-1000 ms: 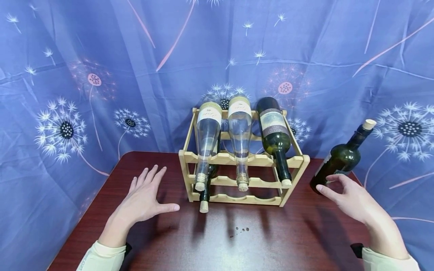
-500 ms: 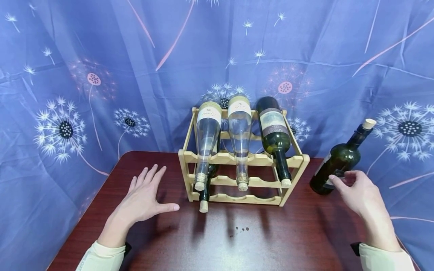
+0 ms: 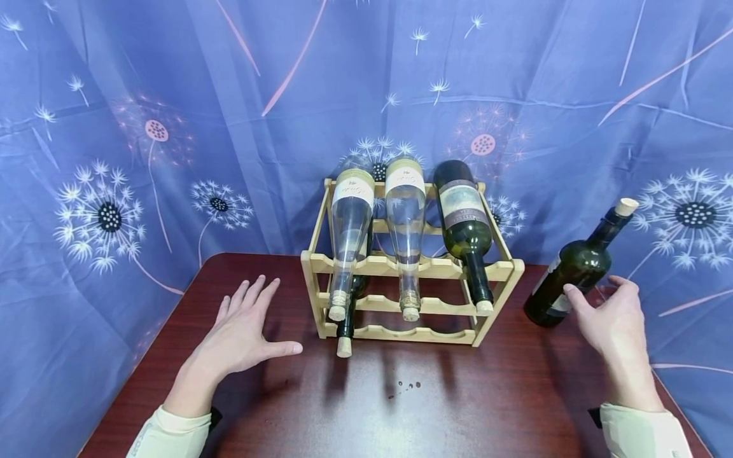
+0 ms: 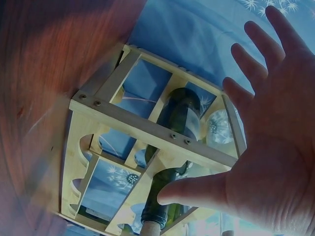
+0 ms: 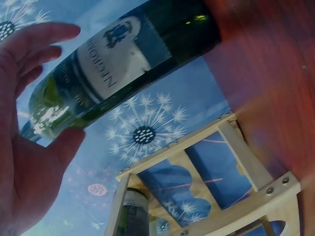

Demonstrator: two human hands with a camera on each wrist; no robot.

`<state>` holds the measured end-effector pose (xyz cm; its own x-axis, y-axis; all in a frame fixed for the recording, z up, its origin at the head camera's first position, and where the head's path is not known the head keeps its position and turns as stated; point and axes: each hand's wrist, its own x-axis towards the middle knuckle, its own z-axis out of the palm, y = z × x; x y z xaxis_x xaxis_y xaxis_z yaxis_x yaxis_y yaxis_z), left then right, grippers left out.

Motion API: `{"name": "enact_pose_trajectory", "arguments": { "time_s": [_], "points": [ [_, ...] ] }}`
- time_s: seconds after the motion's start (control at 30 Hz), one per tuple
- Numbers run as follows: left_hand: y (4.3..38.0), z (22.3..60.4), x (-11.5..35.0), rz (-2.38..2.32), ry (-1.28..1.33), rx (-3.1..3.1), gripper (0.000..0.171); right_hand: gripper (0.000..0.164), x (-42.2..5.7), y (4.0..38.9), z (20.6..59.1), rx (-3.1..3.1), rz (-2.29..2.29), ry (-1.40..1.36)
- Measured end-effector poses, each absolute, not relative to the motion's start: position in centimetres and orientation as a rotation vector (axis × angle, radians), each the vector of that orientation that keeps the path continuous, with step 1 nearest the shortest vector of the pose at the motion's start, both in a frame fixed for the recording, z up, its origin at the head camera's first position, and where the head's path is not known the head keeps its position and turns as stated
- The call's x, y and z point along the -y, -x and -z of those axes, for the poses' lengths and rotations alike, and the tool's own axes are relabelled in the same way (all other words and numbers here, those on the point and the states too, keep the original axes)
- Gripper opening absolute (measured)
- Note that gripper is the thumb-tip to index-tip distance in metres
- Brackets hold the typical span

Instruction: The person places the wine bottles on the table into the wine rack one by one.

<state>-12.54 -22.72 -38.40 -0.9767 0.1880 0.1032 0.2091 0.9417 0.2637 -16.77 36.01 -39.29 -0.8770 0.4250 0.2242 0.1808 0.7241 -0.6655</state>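
A dark green wine bottle (image 3: 577,270) with a cork stands upright on the table, right of the wooden rack. My right hand (image 3: 615,324) is right at its near side, thumb and fingers spread apart. In the right wrist view the bottle's label (image 5: 115,59) shows between the thumb (image 5: 69,145) and the fingers, which are not curled round it. My left hand (image 3: 240,337) holds nothing, its fingers spread, left of the wine rack (image 3: 395,337). In the left wrist view the left thumb (image 4: 192,189) overlaps a bottle neck in the rack.
On the rack's top tier lie two clear bottles, one at left (image 3: 350,219) and one in the middle (image 3: 405,219), plus a dark bottle (image 3: 466,235). Another corked bottle (image 3: 345,331) lies lower left. Small drops (image 3: 409,385) dot the table; a blue curtain (image 3: 275,140) hangs behind.
My right hand has shifted from the bottle's lower left side toward its right, and its fingers have spread wider. The left hand and the bottles have stayed put.
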Motion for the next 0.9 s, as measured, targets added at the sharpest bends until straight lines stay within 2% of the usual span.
{"name": "enact_pose_trajectory", "arguments": {
  "time_s": [0.27, 0.9],
  "points": [
    [12.5, 38.3, 22.8, 0.425, 0.314, 3.008, 0.127, 0.091, -36.1, 18.1, 40.4, 2.454, -1.027, 0.517],
    [12.5, 38.4, 22.7, 0.431, 0.307, 3.008, 0.124, 0.091, -36.3, 19.7, 42.7, 2.451, -1.051, 0.417]
  ]
}}
